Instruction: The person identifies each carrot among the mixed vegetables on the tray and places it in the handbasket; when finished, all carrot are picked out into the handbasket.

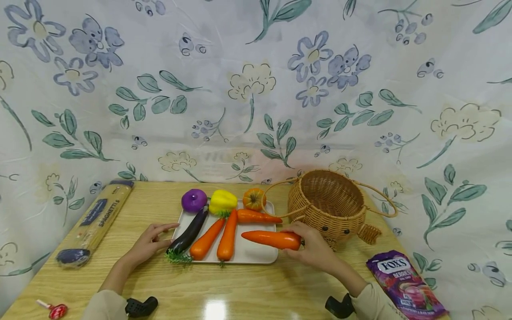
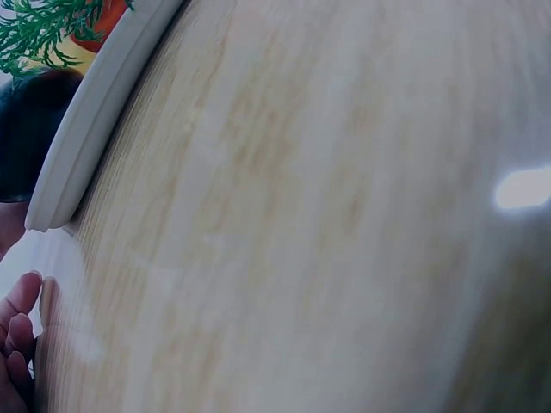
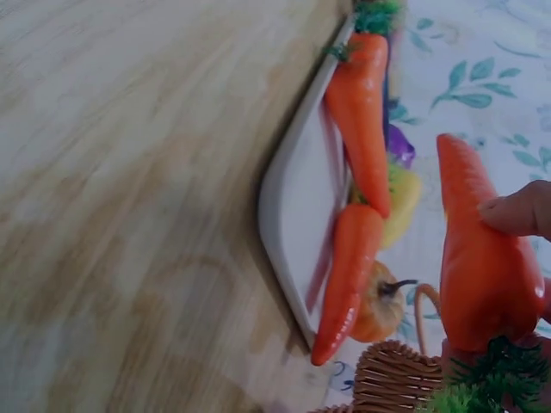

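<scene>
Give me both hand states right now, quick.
Left hand: open, fingers at the tray's left edge.
Right hand: closed, holding a carrot by its thick end.

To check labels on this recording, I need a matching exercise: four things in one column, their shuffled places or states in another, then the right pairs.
Column one:
1. Wicker basket
2. Left hand
3. Spaghetti packet
4. Right hand

Column two, as the head view shows it:
A. Holds an orange carrot
B. Lies along the table's left side
C. Stands to the right of the white tray
D. At the tray's left edge

Pairs: 1-C, 2-D, 3-B, 4-A
</scene>
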`<state>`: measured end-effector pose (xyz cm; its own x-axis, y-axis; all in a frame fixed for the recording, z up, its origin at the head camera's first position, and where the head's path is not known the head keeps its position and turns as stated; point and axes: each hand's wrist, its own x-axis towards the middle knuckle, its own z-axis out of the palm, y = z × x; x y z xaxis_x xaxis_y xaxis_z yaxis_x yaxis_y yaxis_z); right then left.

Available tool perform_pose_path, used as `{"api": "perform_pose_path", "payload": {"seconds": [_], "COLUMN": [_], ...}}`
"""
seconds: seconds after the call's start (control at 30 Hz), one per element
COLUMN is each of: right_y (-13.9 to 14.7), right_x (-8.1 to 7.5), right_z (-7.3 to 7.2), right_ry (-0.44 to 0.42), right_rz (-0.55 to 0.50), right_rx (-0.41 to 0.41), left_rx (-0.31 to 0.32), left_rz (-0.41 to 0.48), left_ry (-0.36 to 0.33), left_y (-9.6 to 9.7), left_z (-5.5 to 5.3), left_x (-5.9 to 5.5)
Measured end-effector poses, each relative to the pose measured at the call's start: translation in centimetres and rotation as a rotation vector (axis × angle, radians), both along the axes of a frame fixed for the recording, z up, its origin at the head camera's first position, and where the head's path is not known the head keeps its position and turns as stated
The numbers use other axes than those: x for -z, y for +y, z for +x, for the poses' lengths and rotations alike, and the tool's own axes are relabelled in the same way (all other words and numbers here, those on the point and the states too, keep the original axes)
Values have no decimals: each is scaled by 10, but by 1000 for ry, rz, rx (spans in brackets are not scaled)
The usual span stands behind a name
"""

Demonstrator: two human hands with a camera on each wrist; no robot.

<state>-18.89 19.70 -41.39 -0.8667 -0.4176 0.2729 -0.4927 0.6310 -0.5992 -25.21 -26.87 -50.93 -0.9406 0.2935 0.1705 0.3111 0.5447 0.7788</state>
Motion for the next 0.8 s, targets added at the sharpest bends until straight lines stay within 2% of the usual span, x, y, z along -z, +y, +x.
{"api": "perform_pose_path", "payload": {"seconds": [0.23, 0.47, 0.8], "right_y": [6, 13, 23], "right_x": [-11, -22, -33], "right_z": [-4, -9, -16], "right_ry": [-32, -26, -18], "right_rz": [-57, -46, -26], "right_rx": [-35, -44, -28], "left_rx": [-4, -9, -1], "left_rz": [-10, -13, -13], "left_ry": [5, -14, 6], "left_y": [-1, -1, -1], "left_z": [-2, -2, -2], "left_x": [2, 1, 1]}}
